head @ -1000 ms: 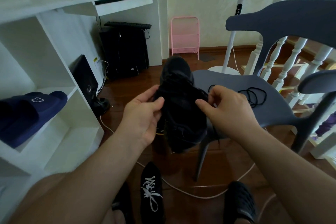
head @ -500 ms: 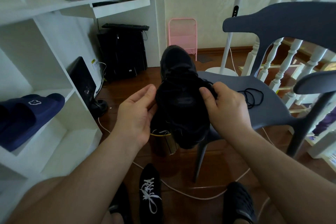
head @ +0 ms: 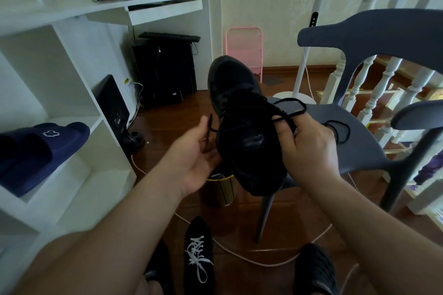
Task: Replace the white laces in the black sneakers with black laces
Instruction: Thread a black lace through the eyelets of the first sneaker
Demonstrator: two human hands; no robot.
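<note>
From your head camera, the black sneaker (head: pixel 242 127) sits held up between your hands, toe pointing away, above the gold bin (head: pixel 221 189). Your right hand (head: pixel 304 148) pinches a loop of the black lace (head: pixel 291 108); your left hand (head: pixel 194 153) lies open, palm up, the other lace end across its fingers. The lace looks limp and light, so grip near its tip. The second sneaker (head: pixel 199 258), white-laced, waits on the floor.
</note>
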